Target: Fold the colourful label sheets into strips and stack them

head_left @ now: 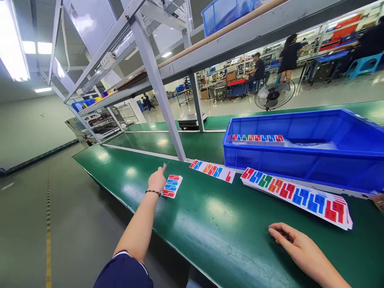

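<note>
My left hand (pixel 156 180), a bracelet at its wrist, is over the green belt with its fingers drawn together; a small pale bit shows at its tip, too blurred to make out. Beside it lies a short label sheet (pixel 172 186) with red and blue printed labels. Farther right is a longer, partly bare label strip (pixel 212 171) with red, blue and orange labels. My right hand (pixel 300 248) hovers or rests low on the right, fingers loosely curved and holding nothing. Beyond it lies a stack of long label sheets (pixel 295 196) in several colours.
A blue plastic bin (pixel 300 160) behind the stack holds another label sheet (pixel 257 138). White frame posts (pixel 159 80) rise between the green belts (pixel 132 168). A scale (pixel 192 121) and a fan (pixel 274 94) stand farther back. Several people work in the background.
</note>
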Demonstrator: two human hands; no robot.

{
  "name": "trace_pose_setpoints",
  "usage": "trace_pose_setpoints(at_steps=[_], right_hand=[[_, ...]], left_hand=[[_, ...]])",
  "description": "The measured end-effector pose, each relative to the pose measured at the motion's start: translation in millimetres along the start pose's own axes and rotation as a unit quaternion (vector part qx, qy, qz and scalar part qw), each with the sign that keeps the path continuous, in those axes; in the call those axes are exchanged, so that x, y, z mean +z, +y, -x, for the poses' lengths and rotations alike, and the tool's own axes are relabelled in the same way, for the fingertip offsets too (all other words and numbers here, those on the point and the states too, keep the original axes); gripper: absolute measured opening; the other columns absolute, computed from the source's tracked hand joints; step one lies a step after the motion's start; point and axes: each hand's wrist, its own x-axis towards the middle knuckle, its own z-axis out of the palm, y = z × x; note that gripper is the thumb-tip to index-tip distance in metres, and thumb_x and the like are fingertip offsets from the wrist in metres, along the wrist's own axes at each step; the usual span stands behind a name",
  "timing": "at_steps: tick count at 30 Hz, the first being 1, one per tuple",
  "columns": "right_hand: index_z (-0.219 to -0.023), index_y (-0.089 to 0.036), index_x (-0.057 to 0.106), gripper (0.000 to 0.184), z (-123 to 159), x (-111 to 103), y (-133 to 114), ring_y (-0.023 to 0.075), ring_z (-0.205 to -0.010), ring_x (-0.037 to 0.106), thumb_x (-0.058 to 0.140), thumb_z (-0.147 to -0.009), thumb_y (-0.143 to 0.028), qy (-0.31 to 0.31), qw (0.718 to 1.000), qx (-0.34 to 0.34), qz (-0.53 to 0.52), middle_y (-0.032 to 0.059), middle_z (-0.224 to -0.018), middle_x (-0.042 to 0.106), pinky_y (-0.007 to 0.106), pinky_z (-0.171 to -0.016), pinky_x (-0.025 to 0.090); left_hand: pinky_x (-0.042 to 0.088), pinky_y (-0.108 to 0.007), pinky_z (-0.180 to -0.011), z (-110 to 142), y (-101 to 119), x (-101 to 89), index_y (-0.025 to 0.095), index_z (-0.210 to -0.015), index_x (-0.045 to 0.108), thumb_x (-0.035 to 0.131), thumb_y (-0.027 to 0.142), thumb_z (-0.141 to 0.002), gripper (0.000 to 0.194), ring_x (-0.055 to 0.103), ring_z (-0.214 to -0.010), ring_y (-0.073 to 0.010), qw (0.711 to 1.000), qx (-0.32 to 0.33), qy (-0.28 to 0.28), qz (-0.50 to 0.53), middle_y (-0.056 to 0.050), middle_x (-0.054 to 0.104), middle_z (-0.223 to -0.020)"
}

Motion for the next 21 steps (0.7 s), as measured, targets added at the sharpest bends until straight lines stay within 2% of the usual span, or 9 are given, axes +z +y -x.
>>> trace_pose_setpoints(at_steps=[2,4,6,8,10,13,18,21], right_hand=[[-0.07,-0.024,0.064,0.034,0,0,3,0.0196,-0.06,0.063,0.047,-0.068,-0.053,-0.003,1.0,-0.007,0.004,0.0019,-0.063,0.068,0.025,-0.056,0.05],[-0.07,-0.024,0.064,0.033,0,-1,3,0.0192,-0.058,0.062,0.048,-0.069,-0.052,0.001,1.0,-0.011,0.01,0.0014,-0.063,0.068,0.025,-0.054,0.05],[-0.069,-0.025,0.064,0.033,1,-3,1,0.0194,-0.057,0.062,0.047,-0.069,-0.053,0.01,1.0,-0.007,0.015,0.0015,-0.062,0.068,0.025,-0.054,0.05],[-0.067,-0.024,0.063,0.034,2,-4,-2,0.0199,-0.057,0.063,0.045,-0.067,-0.054,0.015,1.0,0.001,0.017,0.0018,-0.061,0.068,0.026,-0.054,0.05],[-0.067,-0.024,0.063,0.035,3,-4,-4,0.02,-0.058,0.063,0.044,-0.066,-0.054,0.018,1.0,0.006,0.019,0.0019,-0.061,0.068,0.026,-0.055,0.05],[-0.067,-0.024,0.063,0.035,2,-4,-6,0.0196,-0.058,0.063,0.044,-0.067,-0.054,0.02,1.0,0.006,0.022,0.0016,-0.061,0.068,0.026,-0.054,0.05],[-0.066,-0.025,0.063,0.034,2,-3,-9,0.0191,-0.055,0.061,0.044,-0.067,-0.053,0.022,1.0,-0.001,0.02,0.0011,-0.059,0.067,0.025,-0.053,0.049],[-0.065,-0.024,0.063,0.035,3,-4,-12,0.019,-0.054,0.06,0.044,-0.066,-0.054,0.024,0.999,-0.003,0.021,0.001,-0.058,0.066,0.026,-0.052,0.049]], left_hand=[[0.036,-0.043,-0.09,8,6,18.6,0.018,-0.098,0.052,0.055,0.021,-0.072,0.027,0.051,-0.108,-0.0311,0.998,0.016,-0.019,-0.06,-0.015,0.06,-0.105],[0.034,-0.043,-0.092,17,9,38.1,0.018,-0.1,0.053,0.063,0.032,-0.065,0.038,0.046,-0.112,-0.0334,0.993,0.03,-0.04,-0.109,-0.015,0.057,-0.112],[0.031,-0.049,-0.093,24,8,52.4,0.019,-0.111,0.048,0.065,0.045,-0.061,0.059,0.036,-0.12,-0.0394,0.987,0.031,-0.041,-0.149,-0.017,0.044,-0.129],[0.03,-0.054,-0.092,27,4,59.0,0.019,-0.122,0.039,0.058,0.055,-0.063,0.073,0.03,-0.122,-0.0436,0.983,0.022,-0.034,-0.179,-0.02,0.028,-0.139],[0.032,-0.051,-0.09,26,-1,59.5,0.02,-0.129,0.031,0.05,0.056,-0.069,0.073,0.032,-0.121,-0.0418,0.98,0.02,-0.03,-0.198,-0.02,0.025,-0.14],[0.034,-0.042,-0.091,22,-6,55.1,0.02,-0.13,0.028,0.045,0.05,-0.075,0.065,0.038,-0.118,-0.0346,0.975,0.039,-0.03,-0.217,-0.017,0.035,-0.134],[0.034,-0.037,-0.09,14,-3,45.3,0.017,-0.133,0.024,0.049,0.043,-0.073,0.07,0.044,-0.113,-0.031,0.968,0.068,-0.033,-0.238,-0.016,0.043,-0.126],[0.034,-0.036,-0.09,19,3,42.1,0.016,-0.134,0.024,0.052,0.04,-0.07,0.074,0.046,-0.11,-0.0305,0.964,0.098,-0.049,-0.241,-0.016,0.048,-0.12]])
